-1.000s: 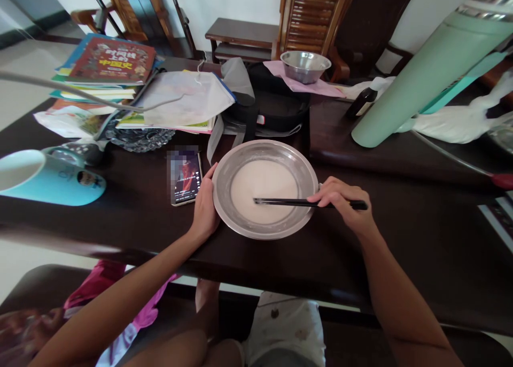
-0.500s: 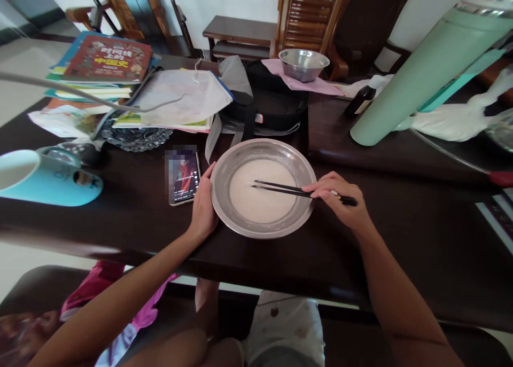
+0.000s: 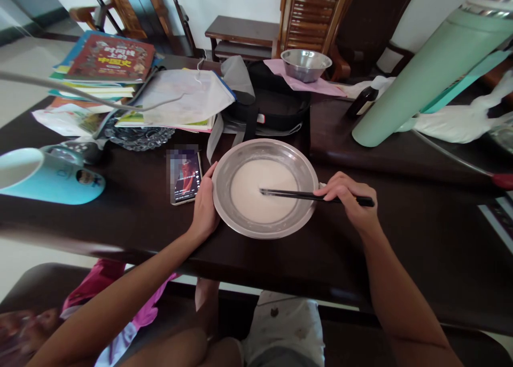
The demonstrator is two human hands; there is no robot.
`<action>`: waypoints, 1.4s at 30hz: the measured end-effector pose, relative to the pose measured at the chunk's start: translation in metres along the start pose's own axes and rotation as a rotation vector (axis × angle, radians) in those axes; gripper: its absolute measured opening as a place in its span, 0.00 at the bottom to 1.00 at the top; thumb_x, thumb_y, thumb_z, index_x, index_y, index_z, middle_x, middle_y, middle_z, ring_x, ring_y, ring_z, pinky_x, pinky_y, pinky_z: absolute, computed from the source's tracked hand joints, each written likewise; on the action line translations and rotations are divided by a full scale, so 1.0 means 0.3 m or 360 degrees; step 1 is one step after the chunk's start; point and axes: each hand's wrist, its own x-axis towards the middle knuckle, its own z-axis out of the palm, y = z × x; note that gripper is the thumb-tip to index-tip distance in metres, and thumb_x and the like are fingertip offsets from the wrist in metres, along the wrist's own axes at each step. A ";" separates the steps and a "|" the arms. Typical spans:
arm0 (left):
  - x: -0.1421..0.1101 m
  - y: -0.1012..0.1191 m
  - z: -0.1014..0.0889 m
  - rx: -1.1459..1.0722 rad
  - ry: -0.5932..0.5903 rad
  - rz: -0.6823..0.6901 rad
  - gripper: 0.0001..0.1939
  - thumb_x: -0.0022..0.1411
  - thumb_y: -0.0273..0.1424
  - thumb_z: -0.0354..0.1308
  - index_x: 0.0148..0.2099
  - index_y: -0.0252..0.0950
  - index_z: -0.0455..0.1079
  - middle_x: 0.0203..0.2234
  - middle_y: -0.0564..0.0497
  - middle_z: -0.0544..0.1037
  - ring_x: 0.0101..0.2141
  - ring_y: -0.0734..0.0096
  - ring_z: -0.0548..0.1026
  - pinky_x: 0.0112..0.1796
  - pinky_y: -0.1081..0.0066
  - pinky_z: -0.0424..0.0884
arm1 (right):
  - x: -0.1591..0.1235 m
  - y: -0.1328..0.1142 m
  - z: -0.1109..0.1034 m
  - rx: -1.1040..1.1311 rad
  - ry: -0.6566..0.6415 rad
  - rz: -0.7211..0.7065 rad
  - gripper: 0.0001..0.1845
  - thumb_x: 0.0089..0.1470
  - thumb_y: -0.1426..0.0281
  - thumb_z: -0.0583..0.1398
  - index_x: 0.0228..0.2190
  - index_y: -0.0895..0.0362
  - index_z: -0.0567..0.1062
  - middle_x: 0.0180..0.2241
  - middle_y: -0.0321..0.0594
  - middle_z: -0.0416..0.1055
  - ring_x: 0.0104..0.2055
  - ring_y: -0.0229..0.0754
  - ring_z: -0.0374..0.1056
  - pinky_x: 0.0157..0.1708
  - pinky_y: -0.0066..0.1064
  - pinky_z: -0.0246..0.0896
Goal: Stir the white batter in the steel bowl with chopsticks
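Note:
A round metal bowl [image 3: 224, 213] sits on the dark table, holding a whitish, milky liquid [image 3: 264, 209]. My left hand [image 3: 205, 207] grips the bowl's left side, with the fingers along the rim and outer wall. Black chopsticks [image 3: 296, 194] are pinched in my right hand [image 3: 348, 196] at the bowl's right edge. Their tips reach into the liquid near the middle, lying close together. Just left of my left hand lies a phone [image 3: 186, 177] with its screen lit.
A light-blue mug [image 3: 60, 177] stands at the left. Behind are stacked books [image 3: 110, 60], a glass dish [image 3: 140, 137], a black bag [image 3: 276, 108] and a small steel bowl [image 3: 305, 68]. A tall green flask [image 3: 417, 73] rises at the right. A person's hand [image 3: 34, 324] shows at lower left.
My right hand has shifted a little to the right, drawing the chopsticks with it. Their tips have come together and moved right in the liquid. My left hand stays on the bowl.

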 end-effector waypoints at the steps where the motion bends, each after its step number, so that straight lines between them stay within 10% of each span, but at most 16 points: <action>1: 0.000 -0.002 0.000 -0.0002 0.0000 0.0005 0.37 0.77 0.62 0.50 0.74 0.46 0.73 0.76 0.44 0.73 0.76 0.48 0.68 0.76 0.46 0.61 | 0.000 -0.002 0.002 0.0022 -0.0051 -0.0004 0.23 0.75 0.57 0.62 0.28 0.46 0.87 0.32 0.39 0.90 0.33 0.49 0.77 0.35 0.46 0.74; 42: 0.002 -0.004 -0.004 -0.0001 0.0018 0.0012 0.37 0.77 0.62 0.51 0.73 0.46 0.73 0.75 0.45 0.73 0.75 0.49 0.69 0.76 0.48 0.62 | 0.000 -0.007 0.007 0.0053 -0.0042 -0.0048 0.20 0.75 0.60 0.63 0.30 0.47 0.87 0.36 0.37 0.91 0.34 0.47 0.79 0.36 0.41 0.75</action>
